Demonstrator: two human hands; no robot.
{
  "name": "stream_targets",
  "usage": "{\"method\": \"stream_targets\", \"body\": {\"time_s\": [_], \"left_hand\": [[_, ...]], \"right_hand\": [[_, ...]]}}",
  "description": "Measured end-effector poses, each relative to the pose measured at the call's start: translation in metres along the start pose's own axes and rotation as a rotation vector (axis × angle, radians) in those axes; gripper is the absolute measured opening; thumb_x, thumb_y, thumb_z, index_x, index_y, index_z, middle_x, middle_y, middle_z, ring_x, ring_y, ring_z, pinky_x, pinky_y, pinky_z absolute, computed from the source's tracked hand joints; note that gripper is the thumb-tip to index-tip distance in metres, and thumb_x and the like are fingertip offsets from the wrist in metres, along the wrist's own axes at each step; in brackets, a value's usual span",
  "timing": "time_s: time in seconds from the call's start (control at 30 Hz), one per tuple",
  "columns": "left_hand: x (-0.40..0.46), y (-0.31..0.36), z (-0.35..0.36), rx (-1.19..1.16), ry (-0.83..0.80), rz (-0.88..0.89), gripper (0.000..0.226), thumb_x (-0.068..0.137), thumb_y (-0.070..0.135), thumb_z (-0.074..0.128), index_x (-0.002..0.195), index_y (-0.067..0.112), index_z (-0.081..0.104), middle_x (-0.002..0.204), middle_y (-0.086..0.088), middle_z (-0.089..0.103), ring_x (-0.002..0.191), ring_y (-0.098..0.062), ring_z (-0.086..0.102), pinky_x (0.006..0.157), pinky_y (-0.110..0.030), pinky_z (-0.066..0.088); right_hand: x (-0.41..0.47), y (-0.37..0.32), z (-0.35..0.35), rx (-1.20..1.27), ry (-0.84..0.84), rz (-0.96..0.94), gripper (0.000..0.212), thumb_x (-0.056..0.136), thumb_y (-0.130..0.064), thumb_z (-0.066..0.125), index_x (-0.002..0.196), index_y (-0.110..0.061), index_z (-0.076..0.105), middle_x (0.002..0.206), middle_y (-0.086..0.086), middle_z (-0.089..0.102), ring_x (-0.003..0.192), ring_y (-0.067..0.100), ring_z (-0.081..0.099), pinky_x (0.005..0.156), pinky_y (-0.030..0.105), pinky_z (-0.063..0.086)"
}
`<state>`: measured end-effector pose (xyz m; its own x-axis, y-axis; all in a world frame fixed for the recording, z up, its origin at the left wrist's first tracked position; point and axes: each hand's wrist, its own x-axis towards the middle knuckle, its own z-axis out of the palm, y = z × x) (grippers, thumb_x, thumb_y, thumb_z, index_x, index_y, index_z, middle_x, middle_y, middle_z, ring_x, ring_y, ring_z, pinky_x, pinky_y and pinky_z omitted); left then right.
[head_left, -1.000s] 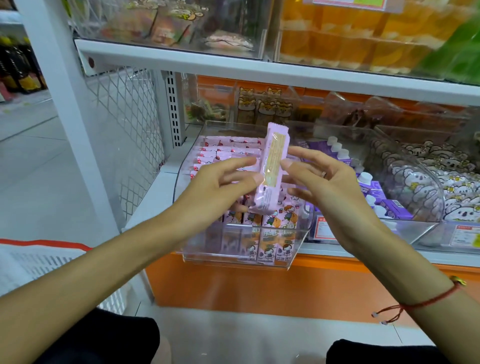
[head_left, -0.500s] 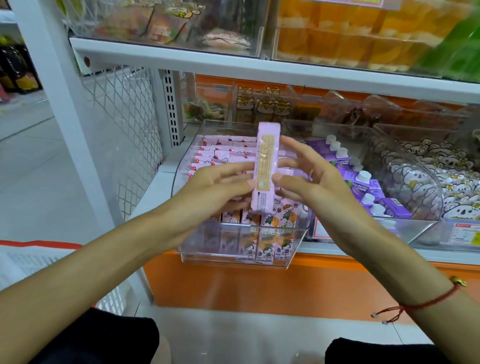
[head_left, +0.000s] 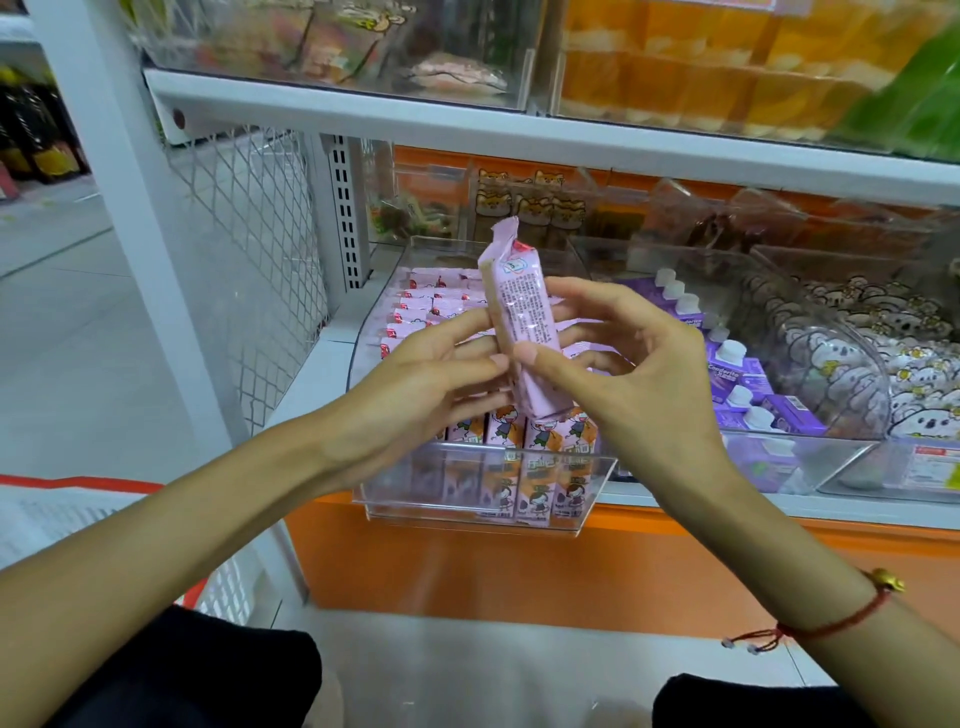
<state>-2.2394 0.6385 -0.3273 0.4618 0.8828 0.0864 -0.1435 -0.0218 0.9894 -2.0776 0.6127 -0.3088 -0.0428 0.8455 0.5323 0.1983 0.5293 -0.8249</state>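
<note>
Pink packet (head_left: 522, 317) turned, tilted, pinched between left hand (head_left: 436, 379), right hand (head_left: 623, 374)

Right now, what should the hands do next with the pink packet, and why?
Probably lower the packet into the bin just below. The left hand and right hand pinch it nearly upright over rows of matching pink packets, so it likely belongs there.

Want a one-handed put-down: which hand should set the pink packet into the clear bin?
Right, probably. The right hand grips the pink packet across its face, thumb in front, fingers behind; the left hand only pinches its edge. The clear bin sits below.
</note>
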Motion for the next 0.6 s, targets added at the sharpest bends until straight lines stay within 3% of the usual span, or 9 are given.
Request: {"method": "stream_targets", "body": {"time_s": [0.1, 0.2, 0.3, 0.43, 0.5, 0.6], "left_hand": [[-0.001, 0.002, -0.001, 0.005, 0.037, 0.022, 0.036, 0.094, 0.009, 0.052, 0.129, 0.017, 0.051, 0.121, 0.001, 0.068, 0.111, -0.015, 0.065, 0.094, -0.029, 0.053], [0.0, 0.003, 0.0, -0.038, 0.179, 0.095, 0.046, 0.083, 0.021, 0.065, 0.126, 0.013, 0.052, 0.116, -0.002, 0.07, 0.107, -0.017, 0.067, 0.085, -0.026, 0.056], [-0.001, 0.007, 0.001, 0.012, 0.246, 0.139, 0.06, 0.071, 0.033, 0.073, 0.124, 0.015, 0.053, 0.117, -0.002, 0.069, 0.105, -0.015, 0.068, 0.08, -0.025, 0.057], [-0.001, 0.014, -0.005, 0.024, 0.312, 0.211, 0.075, 0.069, 0.028, 0.076, 0.135, 0.025, 0.042, 0.13, 0.005, 0.059, 0.113, -0.008, 0.063, 0.092, -0.031, 0.053], [-0.002, 0.018, -0.008, 0.008, 0.294, 0.254, 0.076, 0.072, 0.021, 0.074, 0.139, 0.029, 0.038, 0.133, 0.004, 0.058, 0.114, -0.01, 0.062, 0.093, -0.031, 0.052], [-0.004, 0.021, -0.008, 0.014, 0.337, 0.302, 0.066, 0.068, 0.02, 0.076, 0.128, 0.024, 0.048, 0.121, 0.001, 0.067, 0.105, -0.013, 0.067, 0.082, -0.025, 0.056]], "right_hand": [[0.0, 0.001, -0.003, 0.004, -0.023, 0.007, 0.037, 0.079, -0.009, 0.075, 0.11, -0.023, 0.062, 0.103, -0.006, 0.07, 0.088, 0.005, 0.065, 0.072, 0.018, 0.053], [-0.002, 0.003, -0.004, -0.067, -0.084, 0.025, 0.044, 0.081, -0.017, 0.073, 0.118, -0.027, 0.053, 0.115, -0.015, 0.061, 0.105, -0.001, 0.059, 0.081, 0.013, 0.049], [-0.002, 0.004, -0.001, -0.076, -0.098, 0.024, 0.031, 0.086, -0.014, 0.068, 0.113, -0.024, 0.056, 0.109, -0.011, 0.062, 0.094, -0.002, 0.06, 0.077, 0.012, 0.048], [0.005, 0.004, -0.002, 0.155, -0.12, 0.21, 0.021, 0.092, -0.015, 0.058, 0.111, -0.02, 0.064, 0.096, -0.01, 0.071, 0.084, 0.005, 0.067, 0.075, 0.017, 0.053], [0.008, 0.007, -0.003, 0.264, -0.138, 0.339, 0.02, 0.095, -0.02, 0.054, 0.11, -0.017, 0.065, 0.095, -0.004, 0.072, 0.076, 0.011, 0.068, 0.07, 0.016, 0.053], [0.01, 0.009, -0.005, 0.371, -0.103, 0.409, 0.027, 0.089, -0.026, 0.06, 0.113, -0.014, 0.063, 0.097, 0.001, 0.072, 0.073, 0.014, 0.067, 0.067, 0.017, 0.051]]}}
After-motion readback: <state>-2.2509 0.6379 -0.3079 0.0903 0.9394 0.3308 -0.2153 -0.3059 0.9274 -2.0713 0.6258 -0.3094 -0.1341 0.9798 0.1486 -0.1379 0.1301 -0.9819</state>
